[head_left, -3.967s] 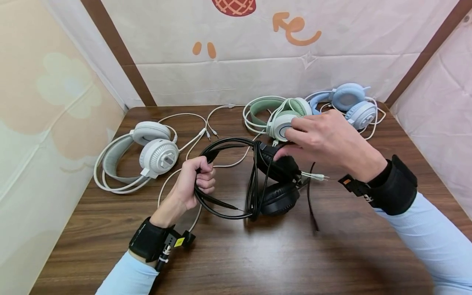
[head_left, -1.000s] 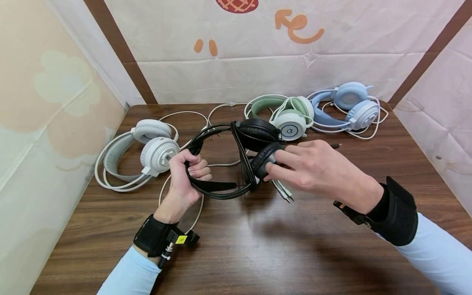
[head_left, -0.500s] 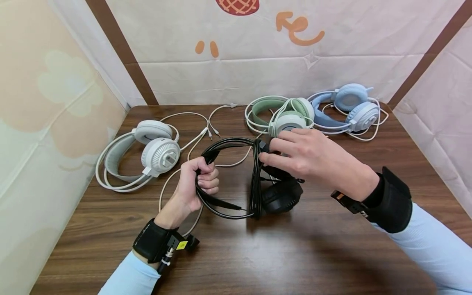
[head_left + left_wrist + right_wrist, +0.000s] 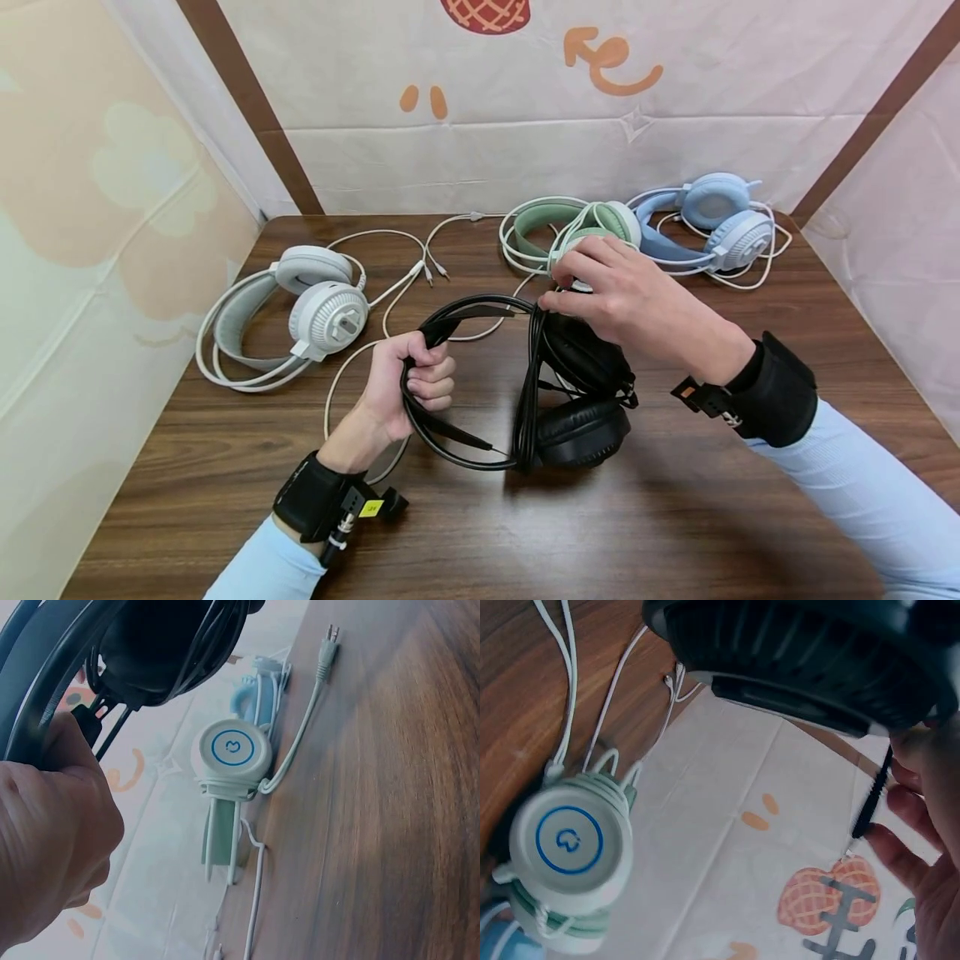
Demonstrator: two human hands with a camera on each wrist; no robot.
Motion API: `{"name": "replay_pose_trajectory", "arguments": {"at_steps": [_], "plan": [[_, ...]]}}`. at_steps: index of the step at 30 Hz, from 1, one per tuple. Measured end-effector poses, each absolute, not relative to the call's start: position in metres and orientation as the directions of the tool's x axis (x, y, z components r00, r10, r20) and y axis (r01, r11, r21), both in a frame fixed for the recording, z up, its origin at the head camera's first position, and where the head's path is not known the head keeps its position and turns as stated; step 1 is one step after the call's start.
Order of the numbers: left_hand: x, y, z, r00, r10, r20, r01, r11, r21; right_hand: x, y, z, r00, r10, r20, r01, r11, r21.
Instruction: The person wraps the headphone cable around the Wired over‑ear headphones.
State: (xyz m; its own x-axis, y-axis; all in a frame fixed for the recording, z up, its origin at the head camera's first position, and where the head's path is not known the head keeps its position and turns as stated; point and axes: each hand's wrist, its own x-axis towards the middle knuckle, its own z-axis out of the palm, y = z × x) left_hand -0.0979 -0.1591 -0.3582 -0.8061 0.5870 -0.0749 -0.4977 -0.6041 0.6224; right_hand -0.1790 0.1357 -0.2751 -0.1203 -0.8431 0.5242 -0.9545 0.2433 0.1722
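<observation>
Black headphones (image 4: 585,429) are held up off the table, ear cups toward the right. My left hand (image 4: 408,387) grips their headband, fingers curled round it. Black cable (image 4: 528,392) is wound in several turns across the band beside the ear cups. At the upper end of these turns is my right hand (image 4: 630,304), fingertips close to the cable. In the right wrist view, its fingers pinch a thin black plug (image 4: 871,799) with a metal tip, under the dark ear cup (image 4: 802,667). The head view hides this plug behind the hand.
White headphones (image 4: 326,317) lie at the left, their pale cable (image 4: 408,279) trailing over the wooden table (image 4: 480,533). Green-and-white headphones (image 4: 543,221) stand behind my right hand, beside light blue headphones (image 4: 731,237). A fabric wall (image 4: 480,167) closes off the back.
The black headphones were raised and tilted a second ago and are now lower. My right hand has moved from the near ear cup to the upper cable turns. The cable end hanging earlier is out of sight.
</observation>
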Motion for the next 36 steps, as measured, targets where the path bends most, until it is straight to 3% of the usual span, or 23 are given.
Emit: {"name": "replay_pose_trajectory", "arguments": {"at_steps": [8, 12, 14, 18, 24, 32, 36], "plan": [[-0.098, -0.157, -0.358, -0.81, 0.585, 0.041, -0.45, -0.665, 0.596, -0.189, 0.139, -0.281, -0.295, -0.838, 0.459, -0.955, 0.242, -0.172], [-0.1, -0.157, -0.357, -0.823, 0.563, 0.073, -0.43, -0.702, 0.567, -0.186, 0.143, -0.276, -0.472, -0.843, 0.258, -0.835, 0.334, -0.438], [-0.101, -0.156, -0.357, -0.83, 0.553, 0.076, -0.427, -0.716, 0.552, -0.181, 0.145, -0.274, -0.545, -0.829, 0.124, -0.749, 0.415, -0.516], [-0.104, -0.155, -0.357, -0.841, 0.535, 0.082, -0.422, -0.742, 0.52, -0.169, 0.144, -0.278, -0.612, -0.79, -0.04, -0.662, 0.539, -0.521], [-0.106, -0.15, -0.357, -0.845, 0.533, 0.044, -0.443, -0.745, 0.499, -0.164, 0.139, -0.296, -0.714, -0.693, 0.104, -0.64, 0.586, -0.497], [-0.103, -0.131, -0.351, -0.86, 0.4, -0.317, -0.506, -0.581, 0.637, -0.15, 0.154, -0.304, -0.805, -0.566, 0.178, -0.57, 0.653, -0.498], [-0.101, -0.12, -0.361, -0.861, 0.321, -0.394, -0.507, -0.491, 0.708, -0.143, 0.165, -0.316, -0.826, -0.539, 0.166, -0.54, 0.671, -0.508]]}}
